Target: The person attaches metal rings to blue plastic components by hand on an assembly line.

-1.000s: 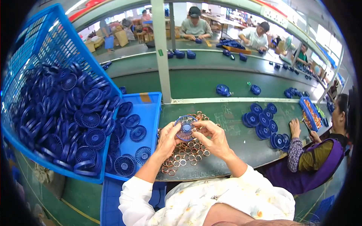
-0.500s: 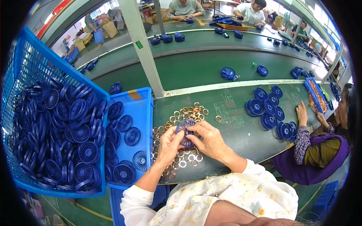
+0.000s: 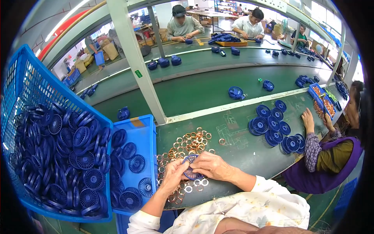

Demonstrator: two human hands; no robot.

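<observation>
We look down on a dark green bench point(image 3: 237, 167), smooth and scuffed with pale scratches, and a green belt point(image 3: 187, 89) beyond its pale ledge. At our left leans one large blue plastic crate point(image 3: 70, 91) with latticed walls, heaped with dark blue spoked discs point(image 3: 82, 136), too many to count. Against it sits one shallow blue tray point(image 3: 142, 140) with more such discs. One co-worker in a purple garment point(image 3: 300, 175) sits at our right.

Our left hand point(image 3: 174, 175) pinches the near-left rim of one disc between thumb and fingers; our right hand point(image 3: 212, 167), fingers bent together, presses at its middle and far edge. This held disc point(image 3: 193, 174) is over the near part of the bench, above the rings. Being round, it has no long axis; its spoked face points up toward us, and the fingers hide its exact tilt.

About a dozen matching discs point(image 3: 274, 123) lie grouped on the bench to our right, some overlapping. Smallest are the shiny copper-coloured rings point(image 3: 187, 144), dozens of them, spread around our hands; two look nearly white, and a single ring point(image 3: 221, 141) lies apart.
</observation>
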